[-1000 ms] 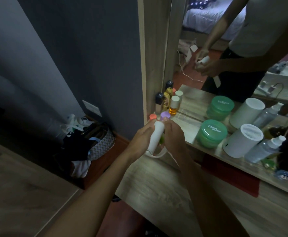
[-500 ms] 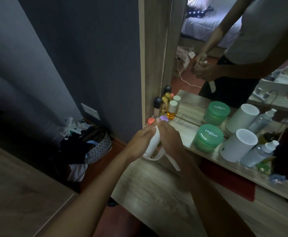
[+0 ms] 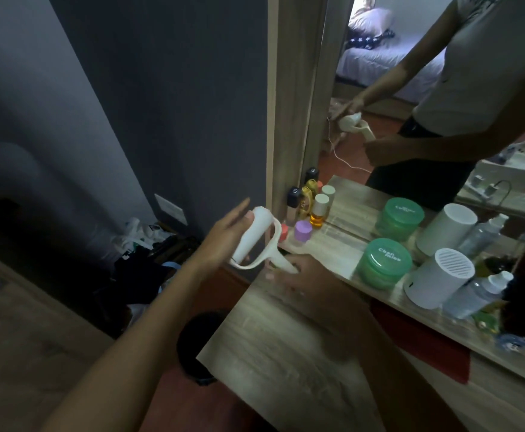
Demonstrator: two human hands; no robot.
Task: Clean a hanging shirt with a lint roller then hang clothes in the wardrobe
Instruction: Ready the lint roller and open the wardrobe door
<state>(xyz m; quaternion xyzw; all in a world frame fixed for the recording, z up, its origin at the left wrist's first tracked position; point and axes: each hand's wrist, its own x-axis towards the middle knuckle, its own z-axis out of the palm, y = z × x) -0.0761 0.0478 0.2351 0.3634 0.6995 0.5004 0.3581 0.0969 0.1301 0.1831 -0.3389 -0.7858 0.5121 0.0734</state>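
A white lint roller (image 3: 251, 236) is held tilted over the left end of the wooden dresser top (image 3: 292, 347). Its curved frame and handle run down to the right. My right hand (image 3: 301, 277) grips the handle end. My left hand (image 3: 223, 241) lies along the roller's left side with straight fingers, the thumb touching the cylinder's upper end. The mirror (image 3: 410, 88) reflects both hands and the roller. No shirt or wardrobe is in view.
On the shelf along the mirror stand a green jar (image 3: 383, 263), a white cylindrical device (image 3: 439, 282), clear bottles (image 3: 479, 294) and small bottles (image 3: 318, 210). Bags and clothes (image 3: 142, 263) lie on the floor to the left. A dark bin (image 3: 197, 344) sits beside the dresser.
Both hands were wrapped close together round the roller. Now my left hand's fingers have straightened, my right hand has slid down to the handle, and the roller leans left.
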